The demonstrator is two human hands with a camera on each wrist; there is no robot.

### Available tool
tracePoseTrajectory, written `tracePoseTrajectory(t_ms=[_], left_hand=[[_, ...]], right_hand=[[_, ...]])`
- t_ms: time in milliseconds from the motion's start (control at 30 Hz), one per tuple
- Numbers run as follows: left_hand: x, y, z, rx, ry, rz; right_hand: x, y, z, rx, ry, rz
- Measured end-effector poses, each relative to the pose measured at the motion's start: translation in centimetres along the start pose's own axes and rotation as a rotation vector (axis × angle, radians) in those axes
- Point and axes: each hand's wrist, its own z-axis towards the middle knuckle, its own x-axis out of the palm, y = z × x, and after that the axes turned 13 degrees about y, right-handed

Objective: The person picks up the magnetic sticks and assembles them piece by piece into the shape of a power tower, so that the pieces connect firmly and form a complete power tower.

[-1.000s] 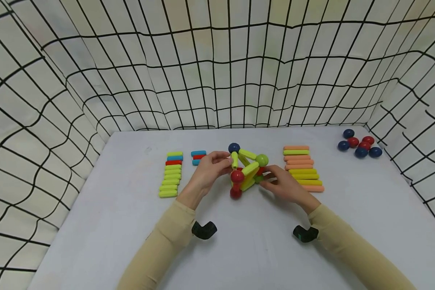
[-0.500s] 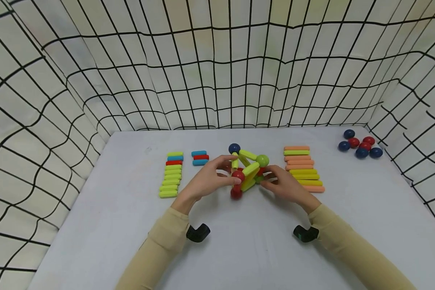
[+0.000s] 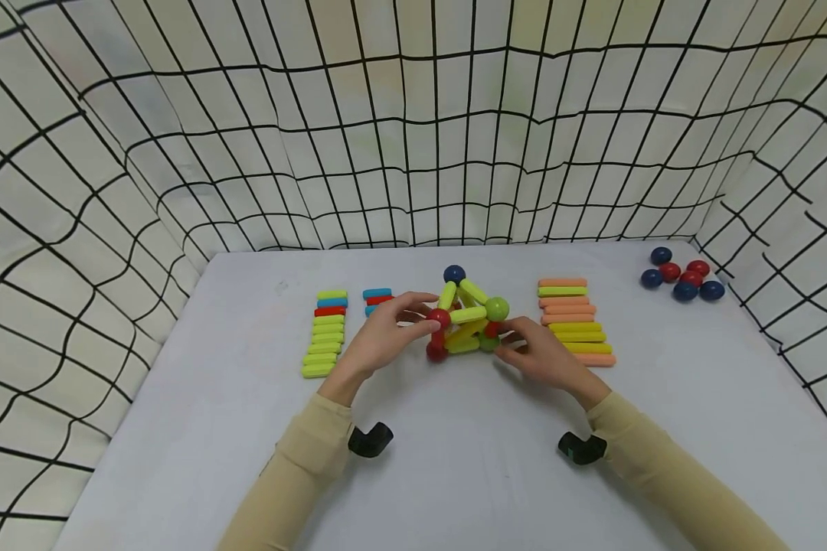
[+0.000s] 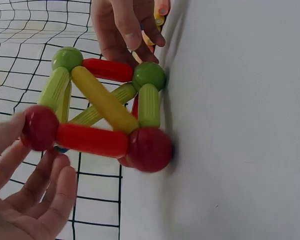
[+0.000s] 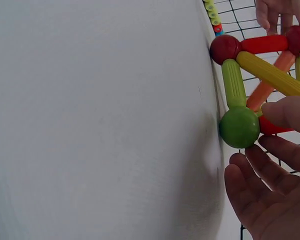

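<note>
A ball-and-stick frame of magnetic rods and balls stands on the white table, topped by a dark blue ball. My left hand pinches the upper red ball at its front left corner, thumb on one side and index finger on the other. Below that ball, a red rod runs to a second red ball. At the right side, my right hand holds the upright red rod just above the lower green ball. Its fingertips are partly hidden behind the rod.
Short rods lie in a column at the left, with several blue and red ones beside them. Longer orange and yellow rods are lined up right of the frame. Loose balls sit far right. Black-gridded white walls enclose the table.
My left hand has shifted from the upper yellow-green rod to the front red ball. The frame has turned, its red-ball side swinging left and back. My right hand stays nearly in place.
</note>
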Motion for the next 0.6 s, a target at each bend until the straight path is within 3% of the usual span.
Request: tracePoseTrajectory(t_ms=[267,433,600], left_hand=[[0.2,0.3,1.1,-0.001,-0.153,-0.058],[-0.1,1.0,1.7,0.017,-0.177,-0.092],[-1.6,2.7,1.5,0.047,-0.198,-0.140]], right_hand=[[0.3,0.2,0.2,-0.009,-0.017,-0.026],[0.5,0.5,0.4,0.001,-0.037,-0.022],[0.5,0.9,0.7,0.017,-0.064,-0.014]])
